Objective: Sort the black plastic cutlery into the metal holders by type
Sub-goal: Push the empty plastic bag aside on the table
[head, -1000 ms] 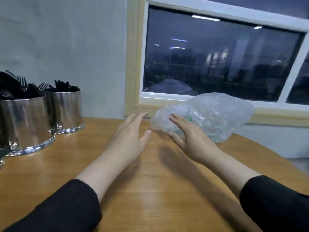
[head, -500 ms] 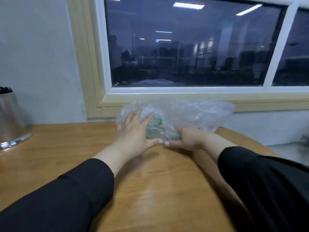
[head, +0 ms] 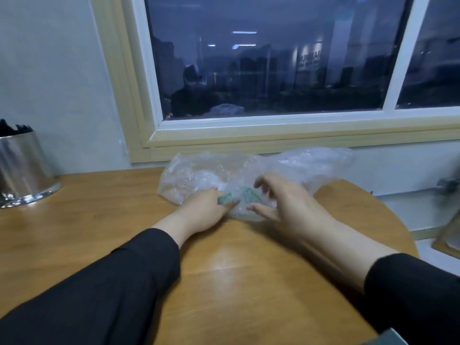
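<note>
Gathering a crumpled clear plastic bag [head: 249, 170] on the desk [head: 224, 282], the left hand [head: 206, 207] pinches its near edge while the right hand [head: 283, 197] hovers beside it, fingers spread, holding nothing. Far left of the bag, a metal holder [head: 22, 168] already carries black cutlery [head: 12, 127]; sorting looks largely done.
</note>
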The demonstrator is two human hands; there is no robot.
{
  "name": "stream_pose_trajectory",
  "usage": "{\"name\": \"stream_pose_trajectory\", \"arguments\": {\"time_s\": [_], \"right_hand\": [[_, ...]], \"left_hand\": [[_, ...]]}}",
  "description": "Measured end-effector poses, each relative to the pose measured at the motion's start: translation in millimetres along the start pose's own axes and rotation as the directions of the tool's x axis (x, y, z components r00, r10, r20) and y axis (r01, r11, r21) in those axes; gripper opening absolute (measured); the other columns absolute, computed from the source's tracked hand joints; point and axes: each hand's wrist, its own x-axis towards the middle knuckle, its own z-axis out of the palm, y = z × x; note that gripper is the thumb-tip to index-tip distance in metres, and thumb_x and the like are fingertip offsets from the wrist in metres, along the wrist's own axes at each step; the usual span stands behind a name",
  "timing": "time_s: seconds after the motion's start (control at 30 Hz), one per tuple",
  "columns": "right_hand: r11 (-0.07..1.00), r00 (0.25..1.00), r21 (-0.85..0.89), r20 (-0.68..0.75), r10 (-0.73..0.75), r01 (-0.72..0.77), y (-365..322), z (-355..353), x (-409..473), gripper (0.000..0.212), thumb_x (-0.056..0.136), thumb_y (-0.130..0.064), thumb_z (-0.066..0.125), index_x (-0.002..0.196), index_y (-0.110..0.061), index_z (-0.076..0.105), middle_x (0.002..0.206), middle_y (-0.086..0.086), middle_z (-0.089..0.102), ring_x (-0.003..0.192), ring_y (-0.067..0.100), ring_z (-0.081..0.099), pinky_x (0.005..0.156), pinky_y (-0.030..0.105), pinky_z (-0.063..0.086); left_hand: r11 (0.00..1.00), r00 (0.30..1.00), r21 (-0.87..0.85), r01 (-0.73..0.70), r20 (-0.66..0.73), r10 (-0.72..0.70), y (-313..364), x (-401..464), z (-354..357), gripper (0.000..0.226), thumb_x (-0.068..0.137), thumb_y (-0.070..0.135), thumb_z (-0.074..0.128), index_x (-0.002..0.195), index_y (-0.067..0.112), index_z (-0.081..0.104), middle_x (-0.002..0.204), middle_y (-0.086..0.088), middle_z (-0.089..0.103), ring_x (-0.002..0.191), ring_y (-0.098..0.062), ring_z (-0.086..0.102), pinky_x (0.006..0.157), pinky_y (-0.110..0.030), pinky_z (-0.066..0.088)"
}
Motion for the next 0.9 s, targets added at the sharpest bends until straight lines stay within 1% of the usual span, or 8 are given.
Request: {"name": "stream_pose_trajectory", "arguments": {"time_s": [0.07,0.2,0.3,0.4,0.57,0.67,0.8,0.9], "right_hand": [[0.975,0.981,-0.221,-0.192,-0.018,-0.026,0.5,-13.5,-16.9,0.076,0.075,-0.073,0.06,0.137,-0.03,0.047,0.136,0.001,0.048,0.126,0.025,0.046,0.103,0.045,0.037],[0.934,0.94,-0.186,0.098,0.327,-0.305,1.8,-34.5,-34.1,0.099,0.069,-0.09,0.043,0.153,-0.043,0.019,0.163,-0.007,0.019,0.151,0.022,0.016,0.117,0.055,0.014],[0.896,0.868,0.087,0.302,0.393,-0.436,-1.0,-28.0,-45.2,0.081,0.079,-0.077,0.055,0.145,-0.032,0.043,0.141,-0.005,0.055,0.128,0.016,0.052,0.101,0.031,0.04],[0.9,0.876,0.023,0.24,0.418,-0.436,-10.7,-12.7,-50.7,0.036,0.093,-0.057,0.053,0.114,-0.029,0.061,0.104,-0.004,0.069,0.097,0.017,0.063,0.077,0.03,0.045],[0.882,0.905,0.207,0.136,0.402,-0.423,-16.3,-7.8,-47.5,0.026,0.098,-0.04,0.057,0.075,-0.029,0.05,0.066,-0.011,0.052,0.061,0.004,0.049,0.054,0.018,0.033],[0.839,0.911,0.373,0.039,0.412,-0.395,-12.3,-4.3,-49.5,0.014,0.093,-0.031,0.066,0.097,-0.03,0.052,0.091,-0.011,0.06,0.081,0.006,0.057,0.066,0.012,0.04],[0.79,0.873,0.47,-0.079,0.482,-0.393,-8.9,-4.0,-57.6,0.047,0.087,-0.032,0.074,0.126,-0.026,0.049,0.118,-0.004,0.056,0.104,0.008,0.055,0.08,0.005,0.039],[0.877,0.887,0.304,-0.161,0.433,-0.373,0.0,-17.4,-75.6,0.059,0.092,-0.055,0.052,0.139,-0.02,0.047,0.142,-0.001,0.046,0.132,0.013,0.042,0.112,0.031,0.034]], "left_hand": [[0.988,0.998,-0.154,0.017,-0.056,-0.026,10.3,-8.0,-0.2,0.052,0.098,0.056,0.051,0.082,0.009,0.065,0.084,-0.013,0.069,0.078,-0.03,0.065,0.071,-0.038,0.05],[0.857,0.99,-0.516,-0.015,-0.13,-0.061,31.4,-19.8,3.6,0.021,0.091,0.034,0.066,0.084,0.014,0.067,0.071,-0.001,0.072,0.067,-0.024,0.067,0.057,-0.031,0.051],[0.863,0.962,-0.501,-0.067,-0.26,-0.077,41.5,-26.4,13.6,0.028,0.086,0.019,0.07,0.108,0.026,0.055,0.106,-0.004,0.068,0.092,-0.024,0.065,0.072,-0.034,0.049],[0.991,0.93,-0.115,-0.066,-0.367,0.019,42.9,-27.9,21.8,0.042,0.094,0.029,0.064,0.135,0.033,0.055,0.154,-0.002,0.038,0.14,-0.027,0.036,0.111,-0.045,0.033],[0.914,0.984,-0.383,-0.135,0.056,0.169,43.1,-39.0,24.1,0.082,0.093,0.073,0.03,0.157,0.021,0.034,0.166,0.004,0.025,0.153,-0.015,0.021,0.122,-0.033,0.015],[0.928,0.978,-0.332,-0.171,0.056,0.2,46.3,-44.2,27.5,0.064,0.094,0.073,0.039,0.142,0.033,0.052,0.141,0.008,0.055,0.132,-0.016,0.05,0.11,-0.032,0.037],[0.887,0.994,-0.448,-0.108,-0.057,0.092,63.9,-38.9,38.2,0.049,0.092,0.064,0.047,0.12,0.029,0.067,0.115,0.004,0.072,0.11,-0.019,0.066,0.097,-0.041,0.051],[0.678,0.992,-0.729,-0.095,-0.128,0.002,96.4,-38.6,49.0,0.029,0.091,0.044,0.061,0.099,0.019,0.073,0.093,-0.004,0.078,0.086,-0.022,0.074,0.08,-0.04,0.059]]}}
